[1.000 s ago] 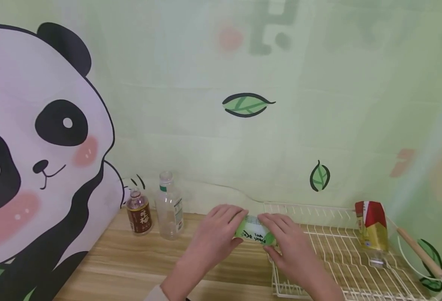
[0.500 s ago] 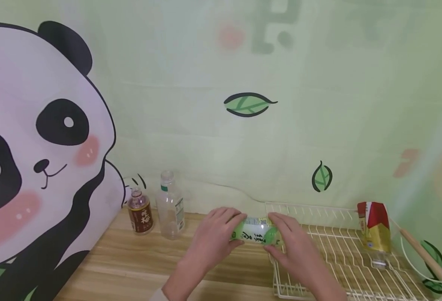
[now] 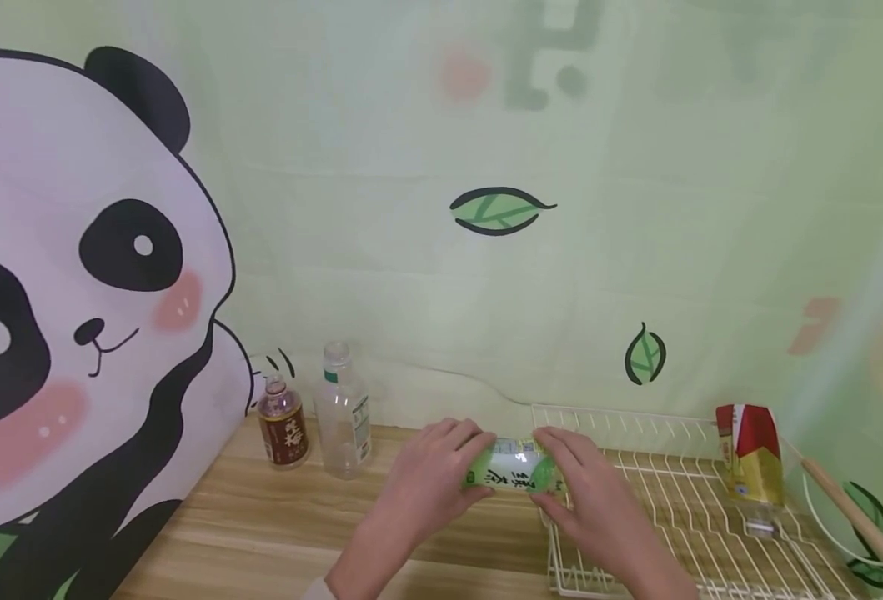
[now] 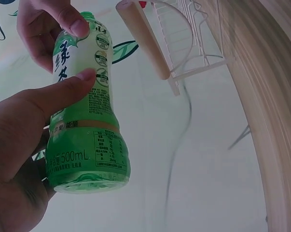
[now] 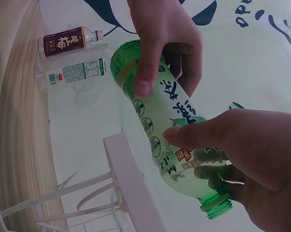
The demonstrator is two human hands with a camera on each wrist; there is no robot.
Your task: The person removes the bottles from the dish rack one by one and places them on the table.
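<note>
A green tea bottle point(image 3: 514, 468) with a green and white label lies sideways between both hands above the wooden table. My left hand point(image 3: 433, 471) grips its base half, thumb across the label in the left wrist view. Toward the neck, my right hand point(image 3: 594, 500) holds the other half. In the right wrist view the bottle's green neck point(image 5: 216, 205) sticks out past the right fingers, and its threaded mouth appears uncapped. The palms hide parts of the label.
A dark-red-labelled bottle point(image 3: 284, 425) and a clear bottle point(image 3: 342, 421) stand uncapped at the back left. To the right is a white wire rack point(image 3: 681, 500) with a wooden handle point(image 3: 852, 508). A red-and-gold-wrapped item point(image 3: 750, 454) with a clear lower end leans in it.
My right hand has shifted slightly right along the bottle since a second ago, baring more of the label. Both hands still hold the bottle in nearly the same place.
</note>
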